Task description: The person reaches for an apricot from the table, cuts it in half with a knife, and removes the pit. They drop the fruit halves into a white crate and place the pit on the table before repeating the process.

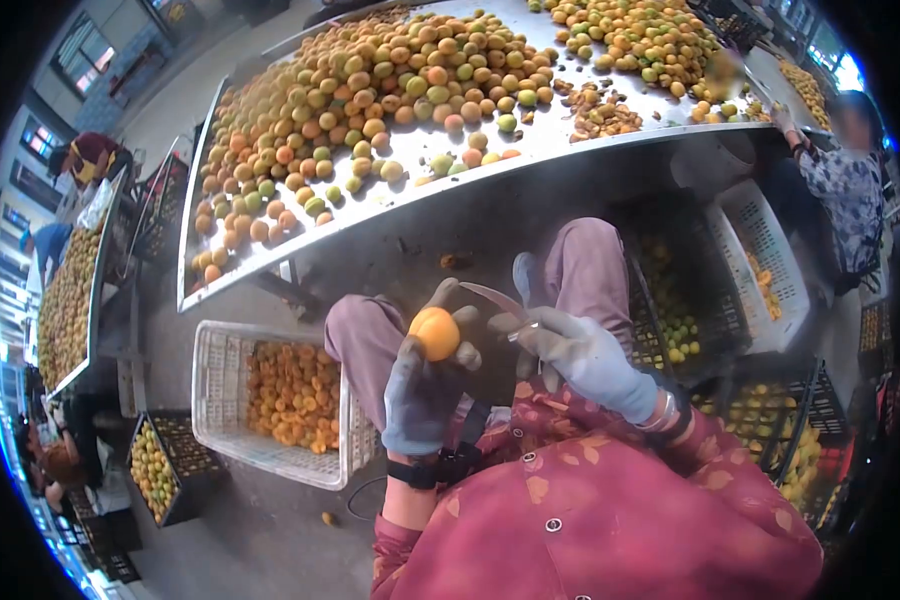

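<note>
Between the gloved fingers of my left hand (415, 390) sits a whole orange-yellow apricot (435, 333), held up above my lap. My right hand (582, 362), also in a pale glove, grips a knife by its handle. The curved knife blade (492, 298) points left toward the apricot and stays a little apart from it. The fingers behind the knife handle are partly hidden. Beside my left knee stands a white plastic crate (210, 400) with many cut orange apricot pieces (292, 395) inside.
Ahead is a metal table (410, 205) heaped with apricots (370, 90) and a pile of pits (602, 112). Dark crates of fruit (675, 330) and a white crate (785, 270) stand at my right. A co-worker (840, 190) sits at far right; others work at left.
</note>
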The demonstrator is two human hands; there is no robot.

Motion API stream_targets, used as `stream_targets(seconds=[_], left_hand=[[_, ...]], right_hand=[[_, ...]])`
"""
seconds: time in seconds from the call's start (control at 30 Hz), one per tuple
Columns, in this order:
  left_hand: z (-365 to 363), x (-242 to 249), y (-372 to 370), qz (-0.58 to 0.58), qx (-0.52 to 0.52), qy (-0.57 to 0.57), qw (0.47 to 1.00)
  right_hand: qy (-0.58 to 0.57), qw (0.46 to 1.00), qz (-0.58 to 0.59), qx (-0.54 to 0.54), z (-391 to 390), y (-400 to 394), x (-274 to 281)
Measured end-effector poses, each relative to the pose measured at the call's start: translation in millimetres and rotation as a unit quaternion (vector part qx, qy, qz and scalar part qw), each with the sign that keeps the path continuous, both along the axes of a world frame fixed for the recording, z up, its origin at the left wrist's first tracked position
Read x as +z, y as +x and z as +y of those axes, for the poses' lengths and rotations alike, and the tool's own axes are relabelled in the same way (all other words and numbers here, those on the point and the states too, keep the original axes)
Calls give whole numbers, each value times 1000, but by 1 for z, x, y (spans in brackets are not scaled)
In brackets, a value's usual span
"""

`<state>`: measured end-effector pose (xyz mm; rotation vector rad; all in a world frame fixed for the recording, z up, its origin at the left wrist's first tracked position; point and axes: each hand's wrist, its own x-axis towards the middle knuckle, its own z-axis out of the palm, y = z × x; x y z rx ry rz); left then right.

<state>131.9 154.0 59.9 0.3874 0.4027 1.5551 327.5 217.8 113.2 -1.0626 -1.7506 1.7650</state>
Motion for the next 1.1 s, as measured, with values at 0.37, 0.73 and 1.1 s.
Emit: stream_targets(seconds=[0.37,0.73,1.1], left_hand=[[-1,-9,2,-129,-32,-4,991],[-6,-7,-1,-63,22,-36,997],[-10,-1,-4,48,67,-67,994]], right_hand=[[-70,996,-55,14,-1,-7,11],[-55,996,-47,44,-1,-8,3],[-76,995,-64,17,-2,-9,4]])
